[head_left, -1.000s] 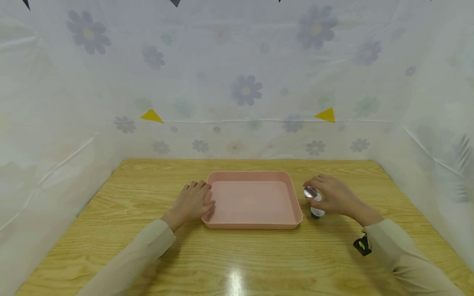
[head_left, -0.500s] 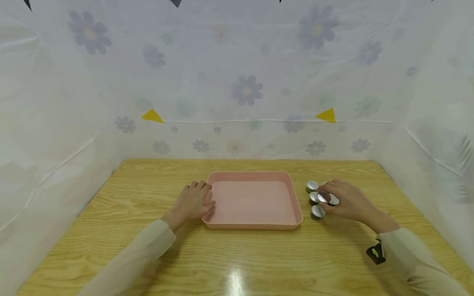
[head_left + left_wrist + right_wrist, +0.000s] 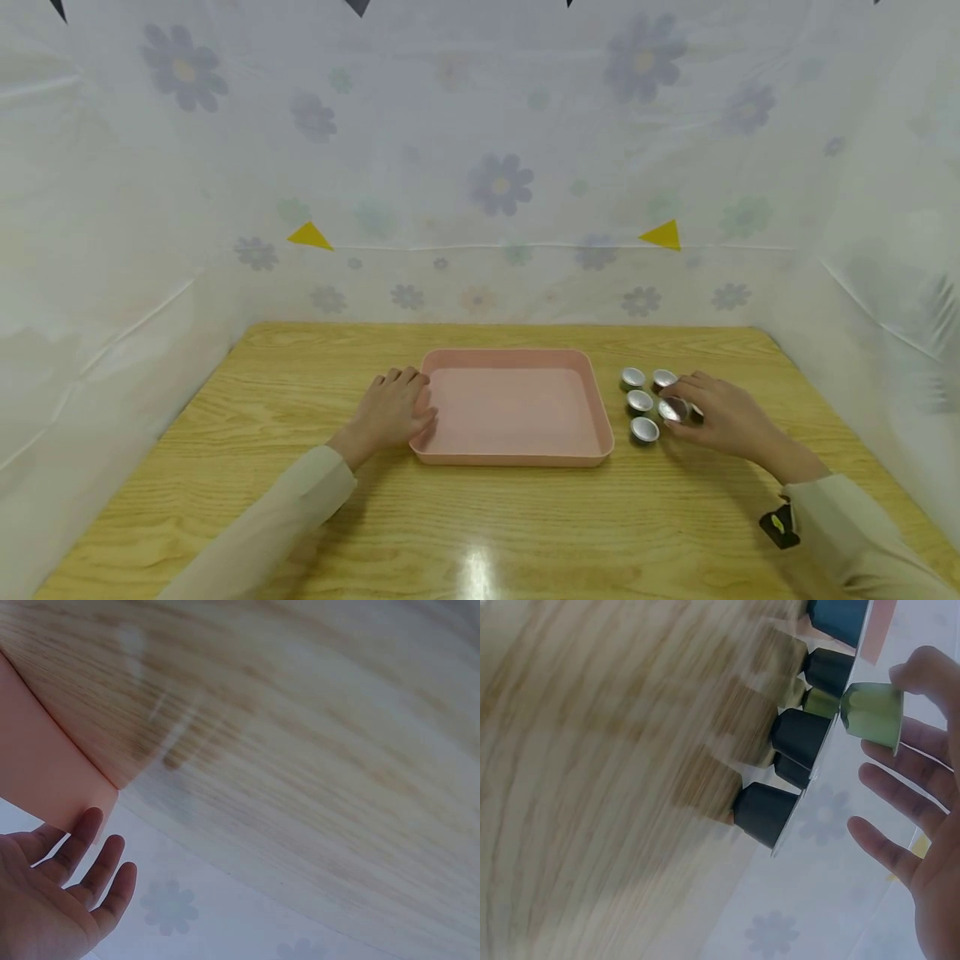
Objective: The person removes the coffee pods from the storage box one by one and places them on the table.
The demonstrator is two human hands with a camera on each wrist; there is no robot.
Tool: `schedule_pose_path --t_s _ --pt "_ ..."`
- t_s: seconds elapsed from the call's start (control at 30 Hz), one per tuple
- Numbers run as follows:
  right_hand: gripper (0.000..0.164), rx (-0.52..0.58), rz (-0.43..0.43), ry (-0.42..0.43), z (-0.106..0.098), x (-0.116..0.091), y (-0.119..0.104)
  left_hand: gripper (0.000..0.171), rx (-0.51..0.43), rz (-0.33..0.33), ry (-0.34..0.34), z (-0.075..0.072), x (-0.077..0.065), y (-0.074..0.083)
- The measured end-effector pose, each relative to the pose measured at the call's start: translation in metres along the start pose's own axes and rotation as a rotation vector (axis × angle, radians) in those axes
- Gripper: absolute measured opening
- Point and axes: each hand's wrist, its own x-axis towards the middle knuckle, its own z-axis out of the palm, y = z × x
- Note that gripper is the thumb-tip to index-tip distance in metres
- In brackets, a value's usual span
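Note:
My right hand [image 3: 723,417] pinches a coffee capsule by its rim, foil lid up. In the right wrist view this capsule [image 3: 871,714] has a green body and hangs above the others, between thumb and fingers. Around it on the table stand several capsules with silver lids, among them one at the near left [image 3: 644,430] and a dark one [image 3: 765,816] in the right wrist view. One capsule [image 3: 697,412] is partly hidden by the hand. My left hand [image 3: 386,408] holds the left rim of a pink tray [image 3: 510,459], thumb on the inner side.
The tray lies left of the capsules on a wood-grain table [image 3: 480,525]. A flowered white curtain [image 3: 480,167] closes off the back, and plain sheeting [image 3: 877,250] hangs on the right.
My right hand has moved right and toward me with the capsule, away from the tray's side, uncovering the standing capsules. The left hand and tray stay in place.

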Motion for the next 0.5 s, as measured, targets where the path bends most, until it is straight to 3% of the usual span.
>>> schedule_pose_path --t_s 0.17,0.5 --pt "0.033 -0.004 0.002 -0.005 0.0009 -0.0034 0.0019 0.05 -0.001 0.005 0.015 0.0003 -0.0005 -0.0003" --pt "0.037 0.003 -0.081 0.056 0.0034 -0.0077 0.0057 0.05 0.003 0.007 0.019 0.0006 0.0003 -0.0001"
